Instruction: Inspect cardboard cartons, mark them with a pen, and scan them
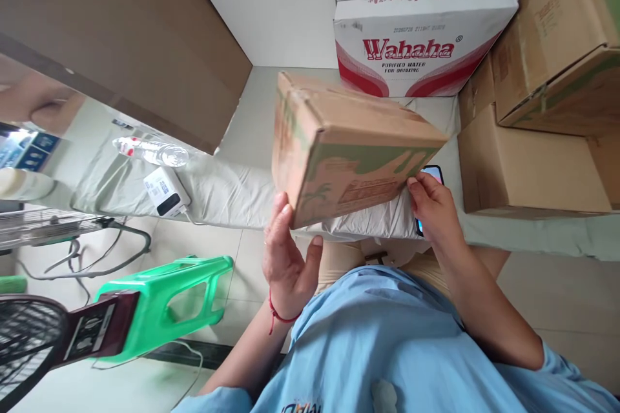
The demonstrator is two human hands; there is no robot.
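Note:
A brown cardboard box (358,161) with green print is tilted over the cloth-covered ledge, held between my two hands. My left hand (289,264), with a red string at the wrist, has its fingers against the box's lower left corner; its thumb stands away from the cardboard. At the lower right edge my right hand (433,206) pinches the box between thumb and fingers. Partly hidden behind that hand lies a phone (433,173) with a lit screen. The underside of the box is out of sight.
A white and red Wahaha carton (416,45) stands behind. Brown boxes (533,168) are stacked at right. Leftward are a mirror-edged brown panel (121,32), a plastic bottle (152,151), a white device (167,191), a green stool (169,297) and a racket (33,342).

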